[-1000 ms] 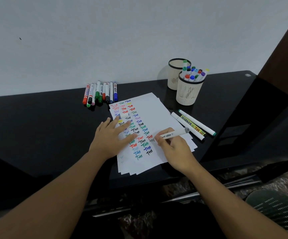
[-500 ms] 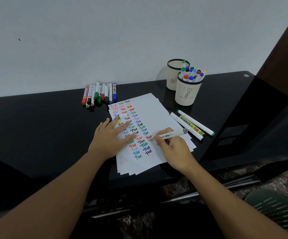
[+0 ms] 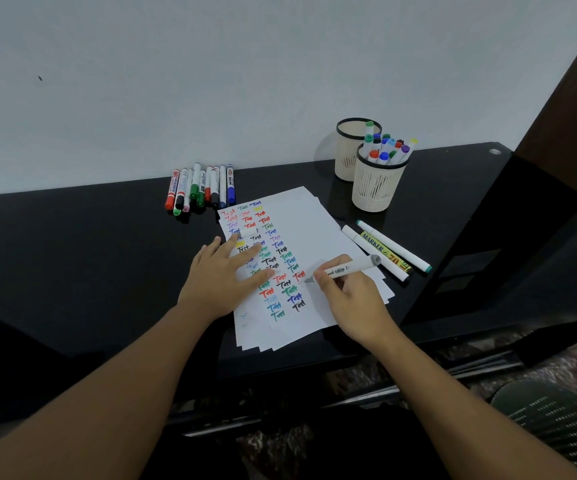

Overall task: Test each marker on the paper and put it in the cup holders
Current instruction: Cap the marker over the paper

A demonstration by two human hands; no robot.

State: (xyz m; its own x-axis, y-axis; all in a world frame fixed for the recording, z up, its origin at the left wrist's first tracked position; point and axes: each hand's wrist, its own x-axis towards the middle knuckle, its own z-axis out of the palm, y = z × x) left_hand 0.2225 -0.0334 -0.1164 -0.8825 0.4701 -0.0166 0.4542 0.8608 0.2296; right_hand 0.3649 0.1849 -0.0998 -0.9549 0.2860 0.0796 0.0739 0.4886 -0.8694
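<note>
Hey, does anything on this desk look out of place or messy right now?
Mostly tidy. One small oddity: a loose white marker cap lies on the paper, on top of the written test words just beyond the left hand. The sheets are fanned unevenly at their lower edge. Nothing looks spilled or damaged.

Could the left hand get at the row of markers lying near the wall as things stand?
Probably yes. The left hand lies flat on the paper, holding nothing, and the row of markers lies just beyond it on bare table with nothing between.
</note>
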